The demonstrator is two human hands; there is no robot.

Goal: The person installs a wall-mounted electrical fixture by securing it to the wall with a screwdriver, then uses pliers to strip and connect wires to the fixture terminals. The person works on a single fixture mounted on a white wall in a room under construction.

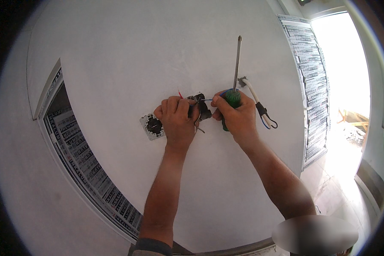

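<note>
Left hand (177, 119): grips your black fitting (205, 110), mid-frame, between both hands
Right hand (240, 117): pinches blue wire (206, 100), clasps screwdriver (233, 97)

The one view looks out from the person's head through a wide fisheye lens, upright, facing the smooth pale-grey wall (226, 187) that fills mid-frame. It is near enough that the bare left hand (177, 117) and bare right hand (240, 115) sit at the centre. The long frame in black-and-white printed film (74, 151), lower left, curves; dark rounded borders close both sides.
</note>
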